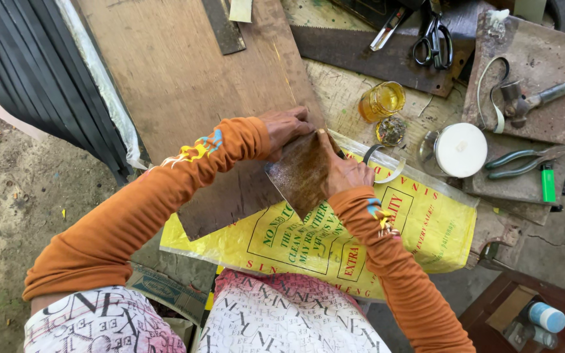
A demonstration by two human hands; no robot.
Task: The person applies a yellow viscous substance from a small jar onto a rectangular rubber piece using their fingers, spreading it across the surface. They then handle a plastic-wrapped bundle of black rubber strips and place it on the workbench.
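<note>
My left hand [287,127] presses down on the far edge of a brown leather piece [301,175] that lies over a dark board [227,199]. The other side of the same piece is gripped by my right hand [348,173], fingers curled over its edge; a thin dark tool seems to stick out from that hand, though I cannot tell what it is. Both arms wear orange sleeves. Under the leather and board lies a yellow printed sack [426,229] spread on the workbench.
A wide wooden plank [184,65] lies at the back left. To the right stand a small jar of yellow liquid [382,100], a white round container [460,150], green-handled pliers [524,162], a green lighter [548,182], a hammer [537,98], and scissors [434,40] on a saw blade.
</note>
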